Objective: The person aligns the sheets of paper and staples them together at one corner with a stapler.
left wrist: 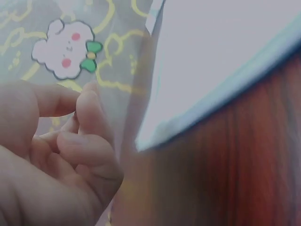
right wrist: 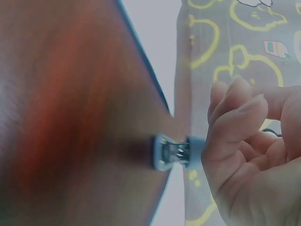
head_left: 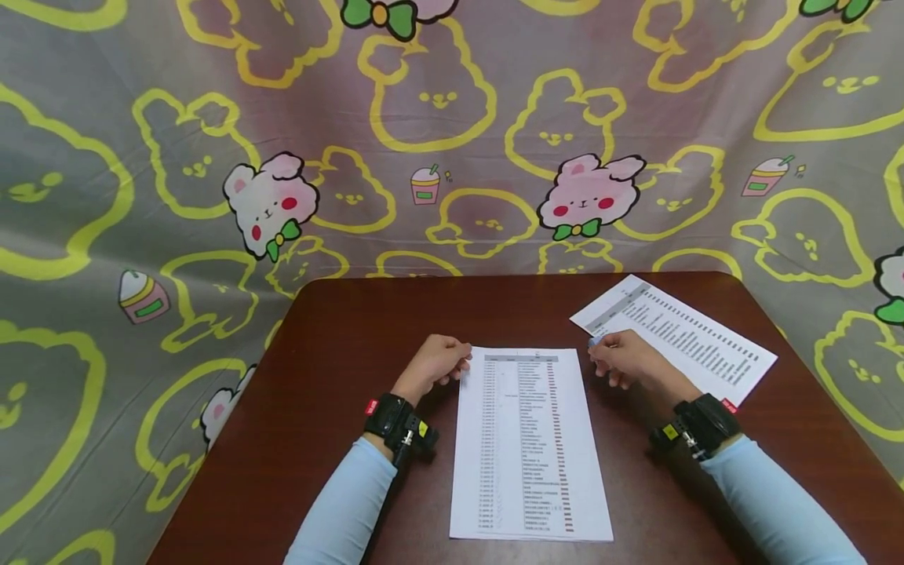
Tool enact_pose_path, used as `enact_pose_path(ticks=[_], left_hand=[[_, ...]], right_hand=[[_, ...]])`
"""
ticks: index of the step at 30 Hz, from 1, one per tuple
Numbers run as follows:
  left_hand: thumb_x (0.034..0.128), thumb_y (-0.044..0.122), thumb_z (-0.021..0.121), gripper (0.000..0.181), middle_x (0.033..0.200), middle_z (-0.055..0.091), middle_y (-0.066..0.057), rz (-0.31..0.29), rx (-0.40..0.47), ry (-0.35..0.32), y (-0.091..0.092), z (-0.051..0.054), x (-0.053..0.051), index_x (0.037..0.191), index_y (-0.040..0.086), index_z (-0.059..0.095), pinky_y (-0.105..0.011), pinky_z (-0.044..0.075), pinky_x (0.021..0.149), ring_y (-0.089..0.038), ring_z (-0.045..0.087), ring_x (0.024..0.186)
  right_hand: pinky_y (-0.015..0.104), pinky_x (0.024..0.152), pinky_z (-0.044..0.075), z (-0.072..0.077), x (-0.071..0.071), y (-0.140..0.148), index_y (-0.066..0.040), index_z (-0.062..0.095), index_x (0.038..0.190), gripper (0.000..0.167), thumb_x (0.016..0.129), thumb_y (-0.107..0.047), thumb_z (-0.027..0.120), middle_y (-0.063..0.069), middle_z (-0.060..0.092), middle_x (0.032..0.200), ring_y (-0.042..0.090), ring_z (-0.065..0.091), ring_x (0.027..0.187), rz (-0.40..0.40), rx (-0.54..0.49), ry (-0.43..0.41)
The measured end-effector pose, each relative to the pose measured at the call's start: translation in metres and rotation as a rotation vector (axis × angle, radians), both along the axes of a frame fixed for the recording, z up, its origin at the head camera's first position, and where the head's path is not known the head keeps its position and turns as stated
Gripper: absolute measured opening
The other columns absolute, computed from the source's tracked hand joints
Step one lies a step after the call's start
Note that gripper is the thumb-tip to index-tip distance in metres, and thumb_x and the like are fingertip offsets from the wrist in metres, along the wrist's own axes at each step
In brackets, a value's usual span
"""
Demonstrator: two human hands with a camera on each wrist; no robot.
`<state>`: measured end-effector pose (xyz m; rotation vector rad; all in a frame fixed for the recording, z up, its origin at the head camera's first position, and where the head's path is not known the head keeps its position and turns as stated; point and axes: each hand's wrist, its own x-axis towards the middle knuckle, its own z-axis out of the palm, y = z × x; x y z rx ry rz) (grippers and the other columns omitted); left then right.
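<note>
A printed paper (head_left: 523,447) lies in the middle of the table, its long side running away from me. Beside its top left corner is my left hand (head_left: 436,362), fingers loosely curled; in the left wrist view a gap separates this hand (left wrist: 61,150) from the paper's corner (left wrist: 160,132). Right of the top edge, my right hand (head_left: 627,359) has loosely curled fingers and no visible object inside them. A small blue-grey object (right wrist: 176,153) sits next to that hand (right wrist: 256,150) in the right wrist view; whether they touch, I cannot tell.
A second printed sheet (head_left: 678,333) lies slanted at the table's back right, partly behind my right hand and forearm. Behind the brown table (head_left: 339,329) hangs a grey curtain (head_left: 487,267) with cartoon figures.
</note>
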<state>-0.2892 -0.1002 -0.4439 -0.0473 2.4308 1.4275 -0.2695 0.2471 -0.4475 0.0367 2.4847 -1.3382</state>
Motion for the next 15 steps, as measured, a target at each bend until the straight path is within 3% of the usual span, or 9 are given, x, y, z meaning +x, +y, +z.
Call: enact_pose_path(ticks=[7, 15], left_hand=[[0.0985, 0.032, 0.057, 0.035, 0.087, 0.073, -0.013, -0.072, 0.009, 0.0, 0.022, 0.01, 0.006, 0.101, 0.0, 0.071, -0.026, 0.041, 0.05, -0.02, 0.065, 0.065], [0.0993, 0.031, 0.055, 0.037, 0.096, 0.073, -0.021, -0.112, 0.066, 0.004, 0.04, 0.016, 0.011, 0.108, -0.003, 0.069, -0.025, 0.04, 0.048, -0.034, 0.069, 0.075]], right_hand=[[0.03, 0.049, 0.047, 0.02, -0.002, 0.011, 0.003, 0.061, 0.103, 0.03, 0.099, -0.026, 0.054, 0.013, 0.065, 0.077, 0.017, 0.056, 0.055, 0.029, -0.008, 0.028], [0.032, 0.053, 0.051, 0.028, -0.006, 0.033, 0.005, 0.061, 0.111, 0.036, 0.1, -0.029, 0.055, 0.021, 0.066, 0.087, 0.023, 0.06, 0.061, 0.085, -0.029, 0.057]])
